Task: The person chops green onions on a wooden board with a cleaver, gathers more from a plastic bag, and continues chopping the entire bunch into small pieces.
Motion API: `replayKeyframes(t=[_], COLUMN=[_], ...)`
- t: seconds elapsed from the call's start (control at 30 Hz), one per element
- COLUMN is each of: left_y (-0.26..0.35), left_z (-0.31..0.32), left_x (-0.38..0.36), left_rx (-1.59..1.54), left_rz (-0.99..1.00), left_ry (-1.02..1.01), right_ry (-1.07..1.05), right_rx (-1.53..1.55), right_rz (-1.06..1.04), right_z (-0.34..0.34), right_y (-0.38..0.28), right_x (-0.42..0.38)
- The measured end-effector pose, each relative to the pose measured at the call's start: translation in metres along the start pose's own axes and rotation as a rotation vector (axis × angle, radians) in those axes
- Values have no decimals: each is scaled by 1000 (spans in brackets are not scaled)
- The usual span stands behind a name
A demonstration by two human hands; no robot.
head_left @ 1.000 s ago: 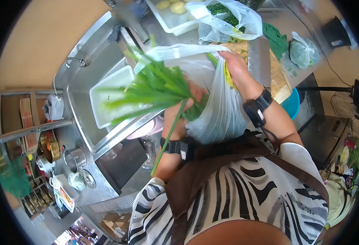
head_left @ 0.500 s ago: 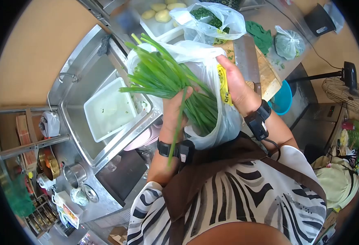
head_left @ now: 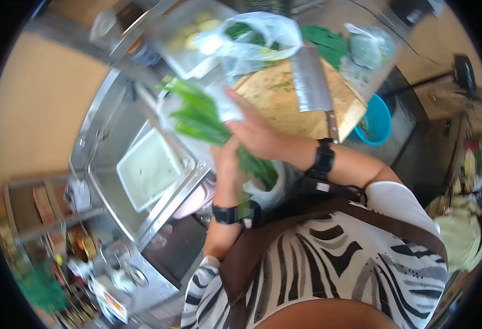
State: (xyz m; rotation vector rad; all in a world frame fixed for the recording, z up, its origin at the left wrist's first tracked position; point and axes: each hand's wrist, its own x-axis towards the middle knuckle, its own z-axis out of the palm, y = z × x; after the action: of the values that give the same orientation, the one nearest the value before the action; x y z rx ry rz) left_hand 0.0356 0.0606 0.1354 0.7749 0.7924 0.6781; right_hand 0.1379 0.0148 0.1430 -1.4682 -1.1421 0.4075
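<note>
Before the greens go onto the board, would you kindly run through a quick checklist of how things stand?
1. Left hand grips the bunch of greens: ok.
2. Right hand on the white plastic bag: cannot tell, the picture is blurred there.
3. Greens fully out of the bag: not ok, their lower ends sit inside it.
4. Bare space on the cutting board: ok, its near left part is free.
5. Cleaver out of the way: not ok, it lies flat across the board's right half.
6. White tray in the sink: ok, it holds no greens.
</note>
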Motion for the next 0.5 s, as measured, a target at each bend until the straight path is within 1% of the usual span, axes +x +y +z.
replayKeyframes(t=[0.03,0.07,0.1,0.13,0.17,0.2,0.23,0.3,0.43,0.5], left_y=[1,-1,-2,-1,-8,-8,-8,-4,-11,-12], left_z=[2,-1,-4,-1,-8,-3,-1,7,3,6], left_x=[1,1,0,1,7,4,5,5,14,13], left_rx=[37,37,59,75,61,195,180,121,145,196], left_rz=[-121,-107,-117,-155,-136,-80,-45,-44,-83,-73], left_ry=[125,95,113,137,73,21,-3,-61,-100,-102], right_ry=[-58,-117,-173,-206,-192,-207,-205,-161,-93,-53], right_rx=[-128,-262,-241,-179,-111,-32,-18,243,365,668], right_rz=[-24,-29,82,153,134,143,136,57,76,94], right_z=[-4,-9,-9,-8,-8,-15,-18,-14,-15,-20], right_y=[-3,-9,-15,-17,-12,-18,-17,-2,18,22], right_x=[1,3,6,8,8,10,10,10,12,11])
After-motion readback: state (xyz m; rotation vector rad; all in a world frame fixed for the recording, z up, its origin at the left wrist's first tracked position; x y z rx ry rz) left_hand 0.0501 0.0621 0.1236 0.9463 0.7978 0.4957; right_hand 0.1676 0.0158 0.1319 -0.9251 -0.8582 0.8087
